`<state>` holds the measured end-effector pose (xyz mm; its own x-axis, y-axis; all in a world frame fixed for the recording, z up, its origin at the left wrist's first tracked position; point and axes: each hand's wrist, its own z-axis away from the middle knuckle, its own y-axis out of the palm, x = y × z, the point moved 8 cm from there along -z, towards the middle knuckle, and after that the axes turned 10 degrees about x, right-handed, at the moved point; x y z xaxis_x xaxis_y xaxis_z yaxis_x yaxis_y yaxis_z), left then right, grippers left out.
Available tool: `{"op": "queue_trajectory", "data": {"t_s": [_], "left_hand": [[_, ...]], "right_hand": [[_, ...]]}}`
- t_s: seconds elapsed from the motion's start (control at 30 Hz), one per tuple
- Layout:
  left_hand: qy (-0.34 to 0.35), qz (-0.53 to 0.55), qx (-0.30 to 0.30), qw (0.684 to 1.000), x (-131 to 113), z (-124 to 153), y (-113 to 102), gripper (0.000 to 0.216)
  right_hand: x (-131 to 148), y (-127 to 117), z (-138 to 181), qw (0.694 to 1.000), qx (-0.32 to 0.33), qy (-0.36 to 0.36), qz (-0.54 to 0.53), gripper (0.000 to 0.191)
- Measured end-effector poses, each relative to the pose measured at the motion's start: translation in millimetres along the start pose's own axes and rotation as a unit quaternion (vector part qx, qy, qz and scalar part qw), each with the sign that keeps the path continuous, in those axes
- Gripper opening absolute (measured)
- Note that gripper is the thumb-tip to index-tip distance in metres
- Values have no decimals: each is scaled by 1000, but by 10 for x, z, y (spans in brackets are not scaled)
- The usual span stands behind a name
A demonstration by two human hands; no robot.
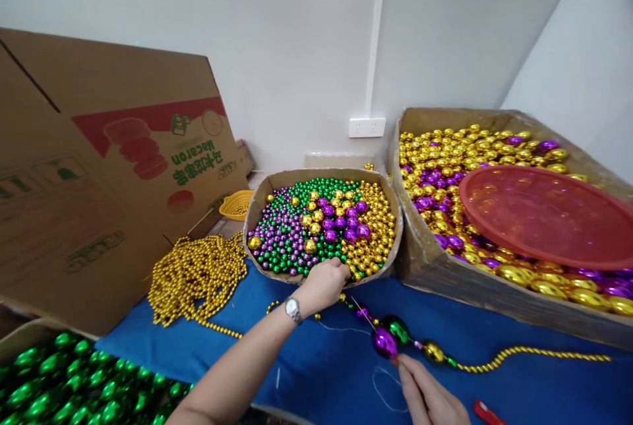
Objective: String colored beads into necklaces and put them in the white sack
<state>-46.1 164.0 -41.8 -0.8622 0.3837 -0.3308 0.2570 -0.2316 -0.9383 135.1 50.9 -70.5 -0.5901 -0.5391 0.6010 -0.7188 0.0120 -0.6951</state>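
Note:
My left hand (329,280), with a watch (293,310) on its wrist, reaches to the near edge of a round cardboard box (260,265) of small green, purple and gold beads. Its fingers are closed among the beads, and what they pinch is hidden. Over the blue cloth (341,366), my right hand (430,392) is pinched on the lower end of a large shiny purple bead (384,342). A thin needle (363,315) sticks out above that bead. Just behind lies a strand with a green bead (397,330), a gold bead (434,352) and a gold bead chain (524,350).
At the right, a large box (445,280) holds gold and purple beads under a red plastic lid-like tray (544,214). On the left are a tall carton (123,214), piled gold bead strings (198,277) and large green beads (64,379). A red object (488,412) lies near the front.

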Motion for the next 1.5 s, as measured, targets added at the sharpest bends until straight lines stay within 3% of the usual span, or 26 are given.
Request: {"op": "queue_trajectory", "data": {"t_s": [0.17,0.27,0.33,0.43,0.5,0.57,0.67,0.83,0.93,1.1,1.2,1.27,1.37,1.43,1.5], "left_hand": [[27,76,-9,997,32,40,-25,23],[25,209,-52,976,92,74,-69,16],[-2,381,-93,920,179,140,-51,14],[-18,654,-103,749,195,258,119,30],[-14,748,-92,657,133,329,210,33],[-16,786,-91,612,99,388,254,32],[-24,801,-92,590,94,435,284,29],[-7,788,-82,610,73,443,295,30],[-9,753,-87,652,52,479,280,31],[30,513,-118,850,4,507,-29,33],[-18,281,-236,930,234,478,-364,35],[-83,126,-282,948,429,411,-522,35],[-146,28,-248,957,665,251,-558,34],[-141,43,-241,959,698,230,-537,32],[-99,164,-235,953,653,279,-461,30]], "right_hand": [[-23,23,1,1000,1,-2,-6,37],[-76,60,27,1000,8,1,-2,32],[-101,73,42,1000,12,3,3,31],[-106,77,41,1000,17,7,11,29],[-84,68,26,1000,14,5,14,29],[-40,47,6,1000,1,-7,13,30],[32,4,-17,999,-27,-32,12,31],[78,2,-55,999,-14,-32,25,33],[86,6,-48,998,-20,-47,38,31],[30,68,-14,996,-27,-58,59,30],[-40,125,-22,998,5,-28,52,31],[-39,124,-28,999,7,-25,47,32],[5,102,-44,998,-3,-40,44,32],[31,81,-51,998,-14,-49,42,30],[30,66,-56,998,-21,-46,38,28]]}}
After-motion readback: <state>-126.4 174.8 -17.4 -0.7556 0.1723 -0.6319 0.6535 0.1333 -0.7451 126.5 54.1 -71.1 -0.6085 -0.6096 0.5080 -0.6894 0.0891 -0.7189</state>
